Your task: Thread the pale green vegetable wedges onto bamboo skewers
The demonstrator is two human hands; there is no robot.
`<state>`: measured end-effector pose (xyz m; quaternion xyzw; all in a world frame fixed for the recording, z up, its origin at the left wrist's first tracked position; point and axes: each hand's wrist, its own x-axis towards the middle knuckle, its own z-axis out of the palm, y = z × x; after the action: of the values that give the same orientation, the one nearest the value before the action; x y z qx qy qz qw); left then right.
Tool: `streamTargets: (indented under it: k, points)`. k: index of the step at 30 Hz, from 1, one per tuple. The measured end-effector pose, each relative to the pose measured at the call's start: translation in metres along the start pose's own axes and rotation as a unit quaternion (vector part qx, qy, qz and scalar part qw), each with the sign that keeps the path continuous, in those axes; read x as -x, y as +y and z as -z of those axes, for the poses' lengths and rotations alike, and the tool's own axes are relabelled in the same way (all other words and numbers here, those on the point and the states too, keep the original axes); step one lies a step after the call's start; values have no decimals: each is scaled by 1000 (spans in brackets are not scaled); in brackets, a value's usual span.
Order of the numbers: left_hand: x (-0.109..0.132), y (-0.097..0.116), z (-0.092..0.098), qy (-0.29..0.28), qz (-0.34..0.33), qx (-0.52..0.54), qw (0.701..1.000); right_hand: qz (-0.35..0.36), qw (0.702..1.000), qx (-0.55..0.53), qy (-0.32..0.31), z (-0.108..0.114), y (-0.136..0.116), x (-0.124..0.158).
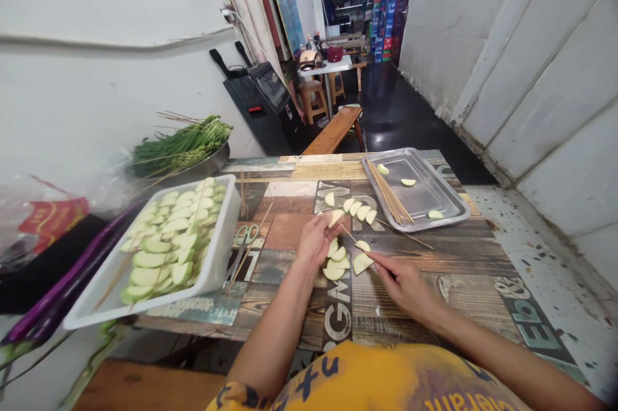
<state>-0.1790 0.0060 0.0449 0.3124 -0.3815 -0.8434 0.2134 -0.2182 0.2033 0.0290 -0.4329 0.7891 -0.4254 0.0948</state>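
My left hand (315,240) pinches a pale half-round vegetable slice (337,218) above the table. A thin bamboo skewer (348,232) slants from that slice to my right hand (398,279), whose fingers are closed on its near end. Whether the tip has entered the slice is too small to tell. Loose green-edged slices (334,273) lie just below my left hand, and another slice (362,263) is beside my right fingertips. Beyond my hands, more cut slices (355,208) rest in a short row.
At the right stands a metal tray (437,187) with a bundle of skewers (387,192) and a few slices. A white tub (224,247) heaped with slices is at the left, before a bowl of green vegetables (183,143). Loose skewers lie on the patterned table (463,263).
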Motion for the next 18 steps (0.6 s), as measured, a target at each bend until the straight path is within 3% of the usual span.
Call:
streamTargets:
  k: [18]
  points:
    - [1, -5, -2, -20, -6, -18, 1000, -13, 1000, 4, -3, -2, -2, -1]
